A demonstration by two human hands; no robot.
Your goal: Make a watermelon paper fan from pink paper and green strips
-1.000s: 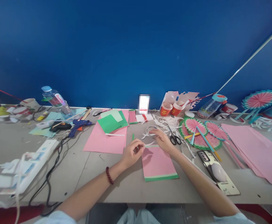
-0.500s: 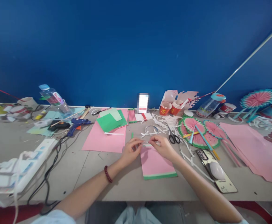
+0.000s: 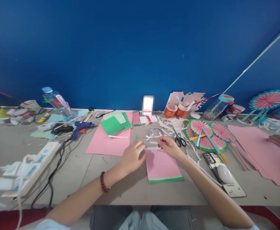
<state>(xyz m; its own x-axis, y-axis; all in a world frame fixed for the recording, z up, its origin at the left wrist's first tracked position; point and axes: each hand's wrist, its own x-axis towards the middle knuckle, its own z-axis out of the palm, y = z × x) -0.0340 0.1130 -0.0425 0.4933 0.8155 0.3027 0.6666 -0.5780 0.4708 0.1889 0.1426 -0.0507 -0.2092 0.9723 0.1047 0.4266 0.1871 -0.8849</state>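
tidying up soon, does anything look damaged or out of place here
The pale pink card behind the red paper cups has a ragged, notched edge, as if cut or torn. Near the scissors, white strips lie in a loose tangle rather than a neat pile.

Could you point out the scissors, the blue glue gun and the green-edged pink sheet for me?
Scissors (image 3: 180,141): head view, on the black handles.
Blue glue gun (image 3: 79,127): head view, on its body.
Green-edged pink sheet (image 3: 164,164): head view, on its pink middle.
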